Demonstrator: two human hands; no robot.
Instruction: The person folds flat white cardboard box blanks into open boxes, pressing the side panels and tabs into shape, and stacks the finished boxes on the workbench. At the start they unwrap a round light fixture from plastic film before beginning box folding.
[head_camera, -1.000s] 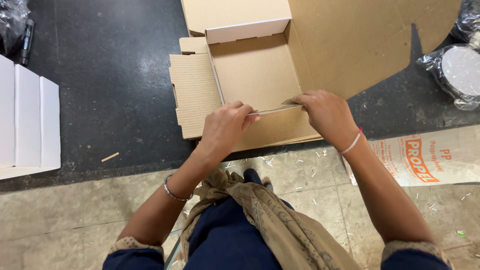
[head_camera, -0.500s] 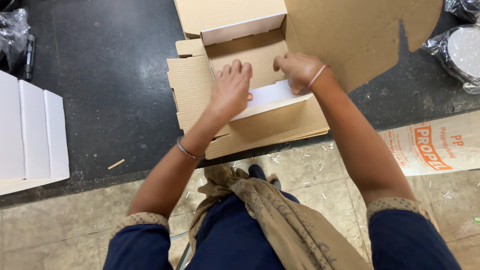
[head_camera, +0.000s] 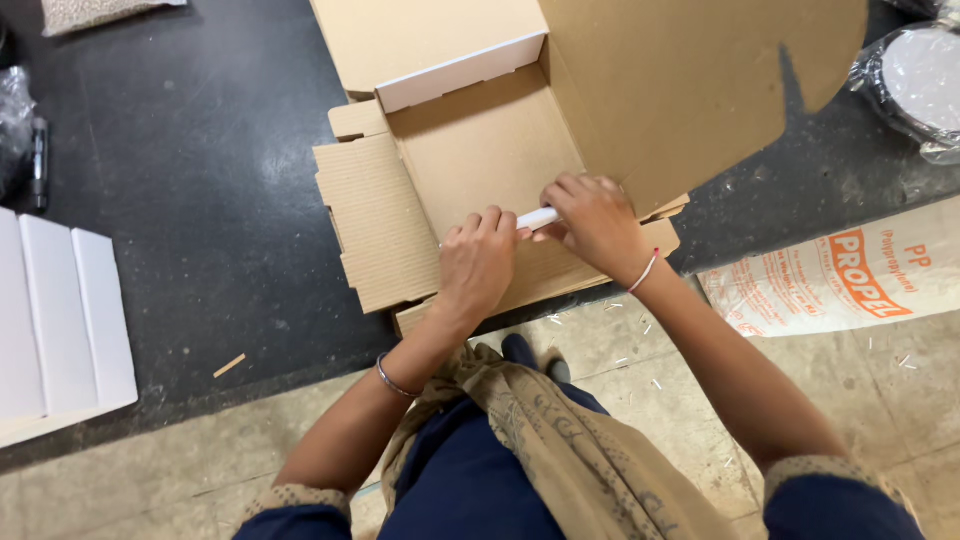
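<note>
A flat brown cardboard box blank (head_camera: 480, 160) lies half folded on a dark mat, its far wall standing with a white edge and its large lid panel (head_camera: 690, 80) raised at the right. My left hand (head_camera: 478, 262) and my right hand (head_camera: 592, 222) sit side by side on the box's near wall flap (head_camera: 538, 217), whose white edge shows between them. Both hands press on that flap and grip it. The ridged left side flap (head_camera: 375, 220) lies flat and open beside my left hand.
A white folded box (head_camera: 60, 320) sits at the left edge. A printed white woven sack (head_camera: 850, 275) lies at the right on the tiled floor. Plastic-wrapped round items (head_camera: 915, 85) are at the upper right. A dark pen-like object (head_camera: 38, 165) lies far left.
Both hands have lifted the near flap from the box's front edge and folded it inward, then drawn it back toward me. The view has shifted closer.
</note>
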